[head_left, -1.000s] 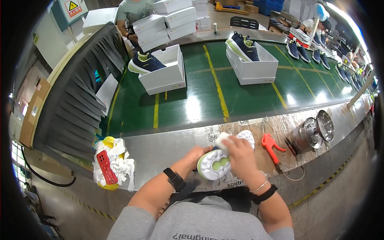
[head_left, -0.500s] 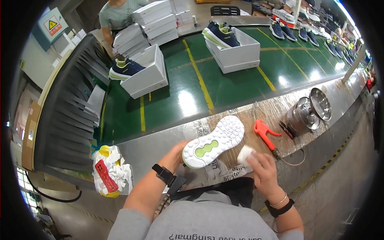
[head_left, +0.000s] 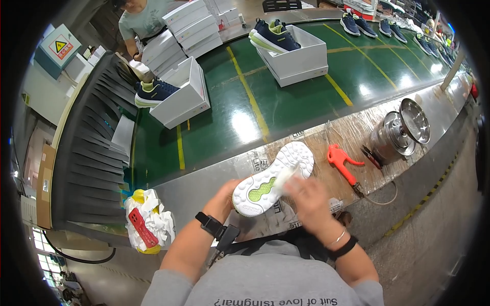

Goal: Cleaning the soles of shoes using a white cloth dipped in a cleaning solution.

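My left hand [head_left: 223,200] is closed round the heel end of a sneaker [head_left: 248,179], which is held sole up over the near bench. The sole is white and knobbly, with a lime-green mesh window in its middle. My right hand [head_left: 312,206], smeared by motion, grips a white cloth [head_left: 286,177] against the sole's middle, by the forefoot. To the right, a red air blow gun [head_left: 343,162] lies on the bench with its hose. Pliers [head_left: 371,157] rest between it and a round metal canister [head_left: 392,133] with a tilted dish-like top.
Across the green conveyor [head_left: 224,112] stand two white boxes, a left one [head_left: 190,106] and a right one [head_left: 301,64], with navy sneakers. White scraps [head_left: 162,219] under a red object [head_left: 142,228] sit at left. Beyond are stacked boxes [head_left: 191,25] and a co-worker [head_left: 142,23].
My right hand has moved up and left, bringing the cloth from beside the sneaker onto its sole. My left hand keeps hold of the heel. The whole view has shifted slightly.
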### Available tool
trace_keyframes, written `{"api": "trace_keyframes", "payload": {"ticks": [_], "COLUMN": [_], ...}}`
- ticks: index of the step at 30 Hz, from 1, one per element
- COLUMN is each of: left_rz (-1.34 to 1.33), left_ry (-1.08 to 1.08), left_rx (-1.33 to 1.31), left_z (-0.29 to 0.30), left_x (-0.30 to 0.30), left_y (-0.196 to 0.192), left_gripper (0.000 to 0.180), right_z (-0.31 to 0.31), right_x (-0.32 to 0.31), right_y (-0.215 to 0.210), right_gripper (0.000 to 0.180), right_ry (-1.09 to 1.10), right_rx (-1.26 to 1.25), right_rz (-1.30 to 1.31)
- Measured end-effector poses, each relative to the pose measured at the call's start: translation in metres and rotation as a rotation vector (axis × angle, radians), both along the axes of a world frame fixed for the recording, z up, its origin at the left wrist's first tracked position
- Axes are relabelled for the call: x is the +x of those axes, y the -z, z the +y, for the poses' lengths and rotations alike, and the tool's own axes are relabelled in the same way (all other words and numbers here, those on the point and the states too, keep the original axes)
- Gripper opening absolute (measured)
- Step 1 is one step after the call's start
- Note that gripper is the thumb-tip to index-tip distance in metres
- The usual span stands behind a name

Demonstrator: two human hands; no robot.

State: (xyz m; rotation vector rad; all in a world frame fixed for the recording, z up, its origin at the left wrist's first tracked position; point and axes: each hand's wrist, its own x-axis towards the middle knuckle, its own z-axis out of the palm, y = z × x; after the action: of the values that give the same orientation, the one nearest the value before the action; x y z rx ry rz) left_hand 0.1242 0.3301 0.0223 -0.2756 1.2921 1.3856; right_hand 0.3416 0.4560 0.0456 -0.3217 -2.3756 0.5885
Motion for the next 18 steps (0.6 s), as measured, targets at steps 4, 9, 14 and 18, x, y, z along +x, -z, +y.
{"api": "trace_keyframes", "payload": {"ticks": [4,9,14,18], "left_rz": [-0.029,0.008,-0.023,0.041], "left_ry": [0.029,0.031,0.045,0.07], "left_rx": [0.127,0.058,0.072,-0.019], "left_z": [-0.006,-0.002,-0.003,0.0], "left_x": [-0.001,0.005,-0.005,0.001], "left_y": [-0.003,-0.017,0.007,-0.003], "left_gripper": [0.032,0.031,0.03,0.029], "right_z": [-0.047,-0.004,-0.045,-0.006], "right_x": [0.003,0.001,0.006,0.0], "right_y": [-0.022,0.006,-0.01,-0.004], "right_gripper": [0.04,0.041,0.04,0.044], "right_ry": [-0.243,0.077,-0.162,0.059], "right_rx": [0.083,0.162,0.183,0.147], "right_rz": [0.072,-0.055,-0.002,-0.111]}}
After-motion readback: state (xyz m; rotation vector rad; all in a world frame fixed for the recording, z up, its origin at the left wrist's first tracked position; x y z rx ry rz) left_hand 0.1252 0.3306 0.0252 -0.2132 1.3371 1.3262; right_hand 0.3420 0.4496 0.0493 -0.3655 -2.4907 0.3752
